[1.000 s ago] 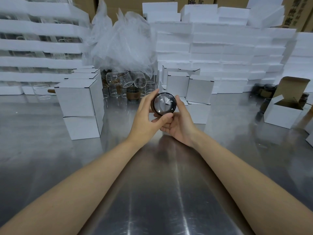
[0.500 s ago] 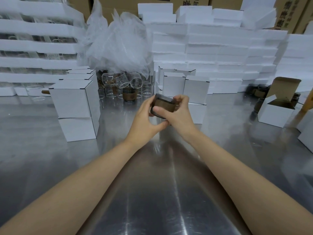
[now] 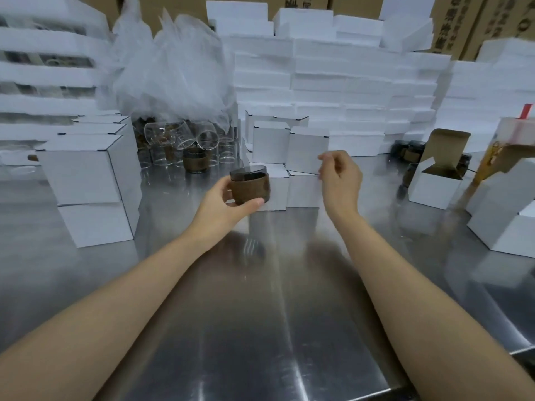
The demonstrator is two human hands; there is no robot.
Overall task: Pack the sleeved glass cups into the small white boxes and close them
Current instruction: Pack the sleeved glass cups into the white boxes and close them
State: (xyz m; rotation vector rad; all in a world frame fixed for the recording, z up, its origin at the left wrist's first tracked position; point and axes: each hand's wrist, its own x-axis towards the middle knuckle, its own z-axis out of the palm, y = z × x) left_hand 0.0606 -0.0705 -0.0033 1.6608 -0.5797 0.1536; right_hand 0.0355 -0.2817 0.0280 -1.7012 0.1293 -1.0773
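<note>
My left hand (image 3: 224, 202) grips a dark glass cup with a brown sleeve (image 3: 250, 186), upright above the steel table. My right hand (image 3: 340, 176) hangs apart to the right of it, fingers loosely curled, holding nothing. An open small white box (image 3: 437, 180) with its brown flap raised stands at the right. Closed small white boxes (image 3: 307, 150) sit just behind the hands, and a stack of closed boxes (image 3: 89, 180) stands at the left. More glass cups (image 3: 185, 151), one of them sleeved, lie at the back under a plastic bag.
White foam trays (image 3: 333, 82) are piled along the back and left. Another white box (image 3: 503, 221) stands at the right edge with dark cups (image 3: 408, 151) behind the open box. The steel table (image 3: 260, 328) stretches toward me.
The cup was held by both hands and turned from lying mouth-toward-me to upright. My right hand has let go and moved right; the left hand alone holds the cup.
</note>
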